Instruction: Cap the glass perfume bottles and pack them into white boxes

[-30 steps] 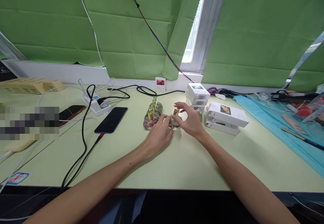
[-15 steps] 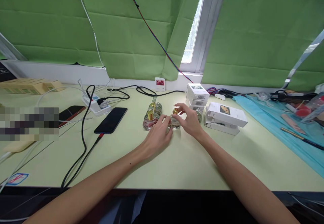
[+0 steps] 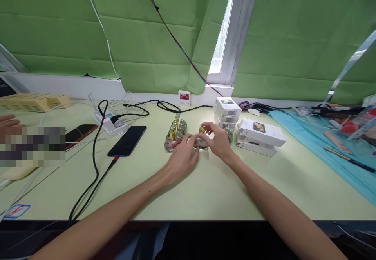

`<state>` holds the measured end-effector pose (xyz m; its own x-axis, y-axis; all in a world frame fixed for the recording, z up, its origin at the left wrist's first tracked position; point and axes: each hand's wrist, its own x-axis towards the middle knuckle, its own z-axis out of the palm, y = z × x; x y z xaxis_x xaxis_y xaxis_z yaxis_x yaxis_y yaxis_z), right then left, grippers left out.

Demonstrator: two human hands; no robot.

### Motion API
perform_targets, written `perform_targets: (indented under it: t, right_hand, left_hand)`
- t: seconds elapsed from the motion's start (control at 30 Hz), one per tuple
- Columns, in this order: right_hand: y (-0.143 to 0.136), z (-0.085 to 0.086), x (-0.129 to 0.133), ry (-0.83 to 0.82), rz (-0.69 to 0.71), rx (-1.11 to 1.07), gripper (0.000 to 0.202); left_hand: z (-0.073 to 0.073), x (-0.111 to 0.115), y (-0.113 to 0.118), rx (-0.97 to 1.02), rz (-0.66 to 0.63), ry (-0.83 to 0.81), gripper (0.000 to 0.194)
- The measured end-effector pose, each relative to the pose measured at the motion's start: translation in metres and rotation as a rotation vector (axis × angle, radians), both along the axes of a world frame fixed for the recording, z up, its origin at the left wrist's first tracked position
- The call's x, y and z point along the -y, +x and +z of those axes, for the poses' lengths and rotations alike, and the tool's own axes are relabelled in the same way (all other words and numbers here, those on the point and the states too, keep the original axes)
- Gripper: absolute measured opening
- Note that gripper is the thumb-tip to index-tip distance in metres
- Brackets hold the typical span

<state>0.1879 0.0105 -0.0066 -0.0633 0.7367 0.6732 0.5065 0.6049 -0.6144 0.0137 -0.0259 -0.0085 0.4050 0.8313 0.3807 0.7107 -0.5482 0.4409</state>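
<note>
A small round glass bottle [image 3: 201,145], apparently perfume, stands upright on the table between my hands. My left hand [image 3: 184,153] closes its fingertips against the left side of the glass. From the other side, my right hand [image 3: 217,138] pinches the bottle's gold cap [image 3: 202,129] between thumb and fingers. Just left of my left hand runs a row of similar glass bottles [image 3: 171,145] with gold tops, going away from me. Part of another glass bottle [image 3: 229,135] shows behind my right hand, which hides the rest of it.
Stacked white boxes [image 3: 227,107] rise behind my right hand, with more white boxes [image 3: 260,131] lying to the right. To the left are a black phone [image 3: 127,140] on a cable and a power strip [image 3: 110,120]. Blue sheeting [image 3: 305,134] covers the right side. Another person's hand [image 3: 10,122] shows at far left.
Another person's hand has come into view at the left edge. The whole view has shifted slightly; my hands keep nearly the same hold on the bottle and cap.
</note>
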Motion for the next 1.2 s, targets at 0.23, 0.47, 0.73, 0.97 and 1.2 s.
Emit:
perform_targets:
  t: [0.23, 0.47, 0.73, 0.97, 1.2]
  right_hand:
    - [0.0048, 0.0065, 0.0041, 0.004, 0.085, 0.027, 0.033]
    - [0.0081, 0.0058, 0.0001, -0.015, 0.112, 0.009, 0.031]
    - [0.0068, 0.0009, -0.0033, 0.004, 0.11, 0.008, 0.024]
    - [0.0035, -0.0001, -0.0032, 0.039, 0.096, 0.008, 0.017]
    - [0.001, -0.002, -0.0044, 0.029, 0.075, 0.029, 0.014]
  left_hand:
    - [0.0013, 0.0, -0.0007, -0.021, 0.007, 0.011, 0.009]
    - [0.001, -0.0003, -0.0008, -0.026, 0.014, 0.018, 0.011]
    - [0.0001, -0.0011, -0.0015, -0.019, 0.011, 0.028, 0.014]
    - [0.0021, 0.0003, -0.0003, -0.022, 0.013, 0.017, 0.01]
    - [0.0017, 0.0003, -0.0007, -0.008, 0.004, 0.027, 0.013]
